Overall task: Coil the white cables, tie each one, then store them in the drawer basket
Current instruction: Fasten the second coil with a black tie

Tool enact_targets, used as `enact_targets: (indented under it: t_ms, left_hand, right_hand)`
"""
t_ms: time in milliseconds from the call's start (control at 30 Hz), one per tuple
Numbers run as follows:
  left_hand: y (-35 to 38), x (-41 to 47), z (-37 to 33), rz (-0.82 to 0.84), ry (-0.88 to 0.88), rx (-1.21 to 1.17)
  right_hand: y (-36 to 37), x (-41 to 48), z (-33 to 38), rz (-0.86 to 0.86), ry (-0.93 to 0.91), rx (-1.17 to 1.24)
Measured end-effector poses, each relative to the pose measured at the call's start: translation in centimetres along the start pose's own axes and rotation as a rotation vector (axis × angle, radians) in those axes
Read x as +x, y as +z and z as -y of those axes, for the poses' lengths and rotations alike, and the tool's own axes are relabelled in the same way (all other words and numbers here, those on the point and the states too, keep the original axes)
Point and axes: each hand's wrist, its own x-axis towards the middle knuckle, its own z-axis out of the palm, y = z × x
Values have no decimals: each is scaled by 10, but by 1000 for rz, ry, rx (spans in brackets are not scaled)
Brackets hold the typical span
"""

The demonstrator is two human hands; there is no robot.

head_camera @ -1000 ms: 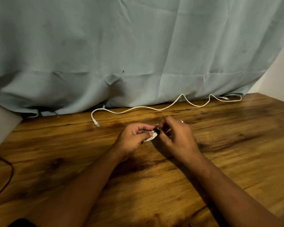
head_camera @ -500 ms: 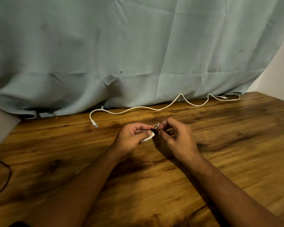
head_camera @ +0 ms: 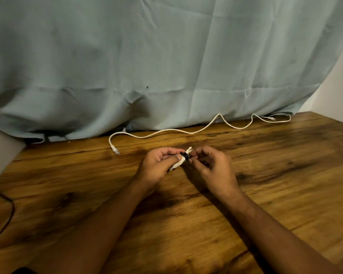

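Both hands meet just above the wooden bench [head_camera: 285,175], roughly mid-frame, forearms coming in from the bottom edge. L hand [head_camera: 156,165] is curled round a small coiled white cable [head_camera: 177,165]: thumb on the near side, fingers [head_camera: 166,150] bent over the top, so the bundle is gripped and only a short bit pokes out twd the R hand, w/ a pale tip sticking up past the wrap. A black tie [head_camera: 184,156] sits round the bundle at that exposed end. R hand [head_camera: 213,169] is right beside it, its fingers [head_camera: 203,152] bent in and thumb tip closing on the tie, i.e. a pinch, not a full fist. The contact pt is small & partly hidden, so can't tell how far the tie is wrapped. Second white cable [head_camera: 172,130] lies loose & uncoiled along the far edge of the bench, well apart from the hands. It has one plug [head_camera: 115,150] at the L end, nearer the person, then snakes R in waves to another plug [head_camera: 271,118] near the far R corner. Behind the bench hangs a creased pale blue-grey curtain [head_camera: 166,56], its hem reaching the far edge. Thin dark cord [head_camera: 12,208] loops on the bench at far L. Pale wall [head_camera: 338,86] shows at R.
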Motion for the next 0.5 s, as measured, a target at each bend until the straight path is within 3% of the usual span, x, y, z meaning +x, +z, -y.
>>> enact_targets:
  t_ms: [300, 500]
  left_hand:
    - [-6, -1, 1, 60, 7, 56]
    - [-3, -2, 3, 44, 9, 74]
  right_hand:
    - [-2, 0, 0, -88, -85, -134]
    - [-3, -1, 5, -55, -181, -259]
